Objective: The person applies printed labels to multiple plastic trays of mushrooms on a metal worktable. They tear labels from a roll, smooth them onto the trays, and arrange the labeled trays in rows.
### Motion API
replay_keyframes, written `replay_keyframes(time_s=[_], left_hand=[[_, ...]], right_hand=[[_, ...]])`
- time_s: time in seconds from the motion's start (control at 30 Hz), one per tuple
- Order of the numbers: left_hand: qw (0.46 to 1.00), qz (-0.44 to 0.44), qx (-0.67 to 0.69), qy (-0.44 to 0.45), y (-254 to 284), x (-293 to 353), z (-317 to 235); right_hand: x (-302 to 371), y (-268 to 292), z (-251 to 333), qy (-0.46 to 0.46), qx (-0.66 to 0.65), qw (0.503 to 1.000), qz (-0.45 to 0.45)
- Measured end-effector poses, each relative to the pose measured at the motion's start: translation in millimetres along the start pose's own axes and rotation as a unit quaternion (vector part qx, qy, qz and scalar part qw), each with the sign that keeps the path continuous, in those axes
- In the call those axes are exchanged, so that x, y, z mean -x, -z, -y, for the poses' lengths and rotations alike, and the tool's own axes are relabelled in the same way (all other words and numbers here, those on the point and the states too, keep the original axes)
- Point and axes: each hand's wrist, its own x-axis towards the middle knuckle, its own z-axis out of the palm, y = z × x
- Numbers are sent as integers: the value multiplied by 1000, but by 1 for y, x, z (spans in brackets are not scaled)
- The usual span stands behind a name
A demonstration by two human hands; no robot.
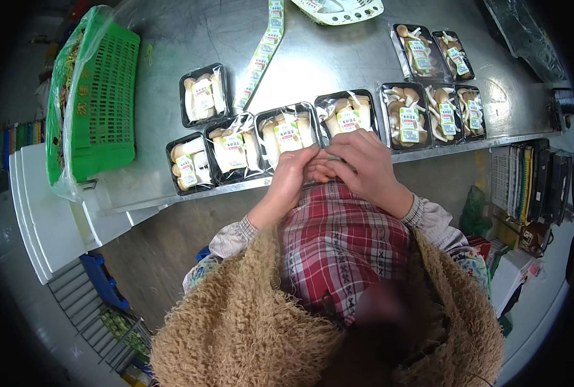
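Observation:
My left hand [291,175] and my right hand [369,166] meet at the table's front edge, before my red plaid apron [338,229]. Both have their fingers curled and fingertips close together; whatever may be between them is too small or hidden to make out. Just beyond them lie film-wrapped black trays of thick white-stemmed mushrooms, among them a middle tray [287,133] and another tray [348,116] behind my right hand. More such trays sit to the left, with one tray [203,95] set farther back. Each carries a white and green label.
Several trays of brown-capped mushrooms [406,116] sit on the right of the metal table [338,58]. A strip of labels [261,55] runs toward the far edge. A white basket [341,11] stands at the back, and a green crate [106,103] with plastic film at the left.

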Motion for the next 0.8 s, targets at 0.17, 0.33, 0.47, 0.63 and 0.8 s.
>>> replay_keyframes(time_s=[0.17,0.33,0.47,0.63,0.8], left_hand=[[998,20,51,18,0,0,3],[998,-35,36,28,5,-6,7],[987,-76,-137,47,22,1,14],[901,-34,-432,15,43,-16,40],[864,-50,-499,-49,36,-23,52]], right_hand=[[8,-13,-2,-57,-78,995,17],[11,-10,-6,-95,-105,989,-38],[38,6,-28,-249,-77,965,7],[62,-26,-40,-252,26,961,107],[61,-45,-41,-260,19,955,140]])
